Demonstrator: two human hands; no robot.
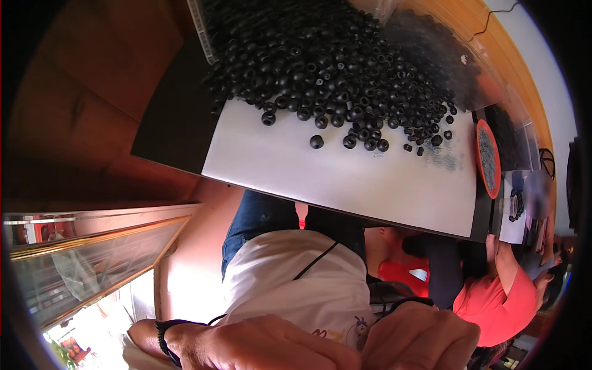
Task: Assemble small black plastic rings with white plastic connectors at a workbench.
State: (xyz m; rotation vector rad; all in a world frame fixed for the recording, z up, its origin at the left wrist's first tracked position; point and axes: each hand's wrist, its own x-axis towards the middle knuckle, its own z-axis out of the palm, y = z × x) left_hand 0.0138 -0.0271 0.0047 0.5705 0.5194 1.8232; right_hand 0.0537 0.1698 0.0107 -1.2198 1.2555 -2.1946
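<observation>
At the lower edge, close to my body, my left hand (pixel 265 344) and my right hand (pixel 420 339) are held side by side with curled fingers. Their fingertips are cut off by the frame, so whatever they may grip is hidden. A dark band circles my left wrist. Both hands are away from the table, in front of my white shirt (pixel 290 265). Beyond them, a large heap of black round bead-like pieces with holes (pixel 327 68) spills over a white sheet (pixel 345 179). Several loose pieces lie along its near edge.
Transparent plastic walls (pixel 487 68) stand around the heap's far side. An orange-rimmed dish (pixel 488 159) of small grey bits sits at the table's right. A person in a red shirt (pixel 501 302) works to the right. A glass-fronted cabinet (pixel 105 253) stands at left.
</observation>
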